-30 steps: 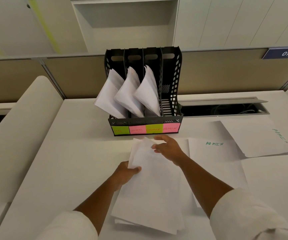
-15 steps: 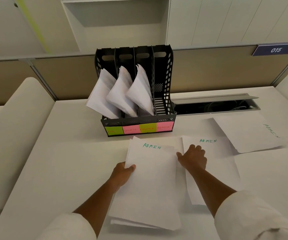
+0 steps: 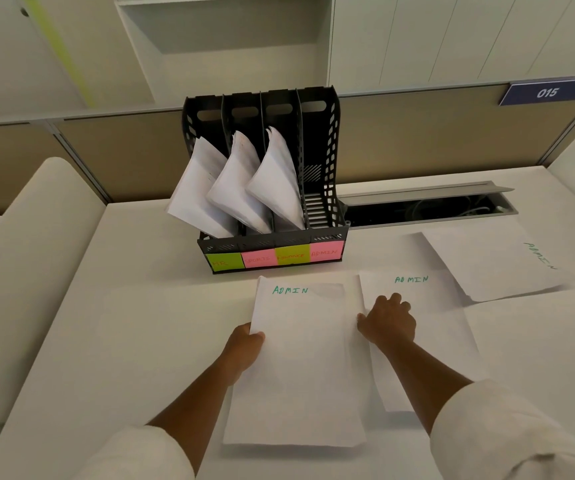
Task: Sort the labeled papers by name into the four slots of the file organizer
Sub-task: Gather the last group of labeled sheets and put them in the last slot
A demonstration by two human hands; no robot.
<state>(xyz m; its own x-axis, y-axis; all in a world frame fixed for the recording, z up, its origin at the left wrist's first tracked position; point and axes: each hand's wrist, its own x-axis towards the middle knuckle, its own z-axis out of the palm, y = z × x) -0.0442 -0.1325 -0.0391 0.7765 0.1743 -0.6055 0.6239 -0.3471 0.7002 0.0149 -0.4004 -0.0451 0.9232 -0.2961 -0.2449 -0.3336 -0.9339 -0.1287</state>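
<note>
The near ADMIN paper stack (image 3: 299, 362) is held at its left edge by the left hand (image 3: 244, 348). The right hand (image 3: 388, 320), fingers curled, is pressed on another ADMIN sheet (image 3: 428, 306). The file organizer's (image 3: 272, 251) far-right slot is left open.

Both arms reach forward, the left hand (image 3: 244, 348) with thumb pinching on top, the right hand (image 3: 388, 318) palm-down, fingers (image 3: 391, 299) curled.

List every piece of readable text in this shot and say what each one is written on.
"015": blue sign on the partition.
"ADMIN": stack of papers gripped by the left hand.
"ADMIN": sheet under the right hand.
"ADMIN": far right sheet.
"HR": green note on the file organizer.
"ADMIN": right pink note.
Left pink note and yellow-green note: too faint to read surely.
</note>
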